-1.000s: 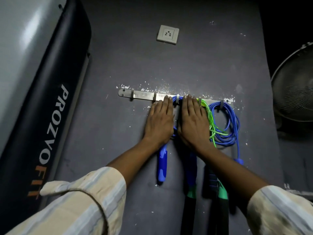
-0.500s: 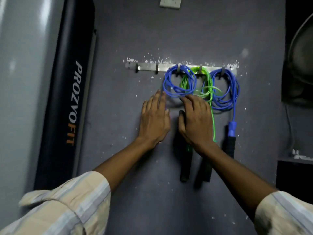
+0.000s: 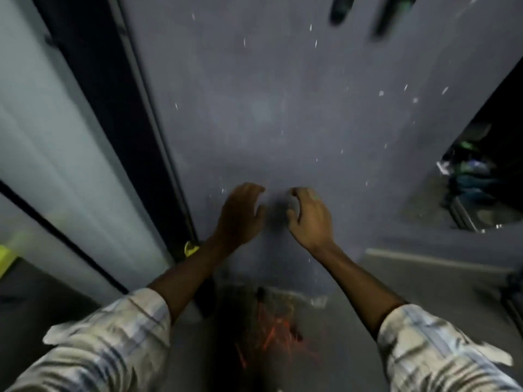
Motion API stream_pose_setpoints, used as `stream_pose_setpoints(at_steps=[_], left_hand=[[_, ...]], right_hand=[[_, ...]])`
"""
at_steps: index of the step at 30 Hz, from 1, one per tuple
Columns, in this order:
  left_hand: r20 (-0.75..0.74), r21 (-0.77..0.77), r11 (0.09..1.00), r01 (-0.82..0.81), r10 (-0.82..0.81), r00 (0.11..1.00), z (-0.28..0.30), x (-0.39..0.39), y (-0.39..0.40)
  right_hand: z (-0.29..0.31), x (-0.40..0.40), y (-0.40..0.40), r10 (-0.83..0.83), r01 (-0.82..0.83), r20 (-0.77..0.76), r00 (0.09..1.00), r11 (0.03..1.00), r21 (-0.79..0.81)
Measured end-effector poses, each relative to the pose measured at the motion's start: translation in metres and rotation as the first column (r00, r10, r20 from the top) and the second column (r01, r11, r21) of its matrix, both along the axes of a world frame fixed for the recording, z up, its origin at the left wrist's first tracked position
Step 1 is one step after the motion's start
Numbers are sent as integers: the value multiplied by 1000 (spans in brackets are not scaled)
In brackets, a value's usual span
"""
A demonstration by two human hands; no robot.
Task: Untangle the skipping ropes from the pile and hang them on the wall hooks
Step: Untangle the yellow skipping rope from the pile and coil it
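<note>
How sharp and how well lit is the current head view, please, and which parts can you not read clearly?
Head view: dim overall, with strong motion blur; the white specks on the grey wall smear into streaks. The left hand and right hand are soft-edged, so finger detail is unclear. The dark handle ends at the top edge and the orange tangle on the floor are too blurred to identify.
</note>
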State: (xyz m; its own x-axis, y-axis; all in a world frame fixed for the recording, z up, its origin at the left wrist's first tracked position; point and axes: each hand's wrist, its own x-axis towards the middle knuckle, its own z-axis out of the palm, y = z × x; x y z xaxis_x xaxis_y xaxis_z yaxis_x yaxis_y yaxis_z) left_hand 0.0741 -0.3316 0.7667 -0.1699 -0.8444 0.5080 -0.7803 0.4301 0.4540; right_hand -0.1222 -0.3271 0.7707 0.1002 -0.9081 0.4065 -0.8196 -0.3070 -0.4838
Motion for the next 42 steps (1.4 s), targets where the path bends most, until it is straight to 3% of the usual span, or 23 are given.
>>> stream_pose_setpoints(at_steps=[5, 12, 15, 19, 22, 29, 31, 36, 39, 42], left_hand=[[24, 358, 933, 24, -35, 999, -119, 15, 73], [108, 657, 754, 7, -104, 989, -265, 32, 144], [151, 677, 736, -7, -130, 980, -340, 33, 167], [204, 799, 596, -81, -142, 969, -458, 37, 191], [253, 816, 570, -99, -198, 947, -541, 33, 205], [256, 867, 480, -134, -197, 946, -703, 30, 242], [258, 860, 487, -150, -161, 953, -737, 34, 256], [236, 906, 371, -203, -45, 971, -783, 50, 272], [250, 894, 397, -210, -51, 967, -801, 69, 273], [270, 879, 417, -231, -36, 962, -805, 79, 270]], right_hand=[[-134, 13, 75, -65, 85, -59, 996, 896, 436], [-287, 10, 158, -88, 136, -107, 990, 762, 633], [-364, 7, 174, -96, 161, -132, 987, 710, 686], [-480, 4, 184, -61, 148, -141, 988, 620, 771], [-572, 3, 192, -33, 130, -134, 990, 559, 819], [-766, 19, 194, 95, 62, -125, 988, 499, 864], [-810, 33, 195, 150, 20, -108, 983, 495, 869], [-901, 75, 186, 216, -30, -101, 971, 531, 847], [-928, 99, 170, 333, -27, -129, 934, 428, 903], [-945, 106, 165, 303, 57, -172, 937, 353, 934]])
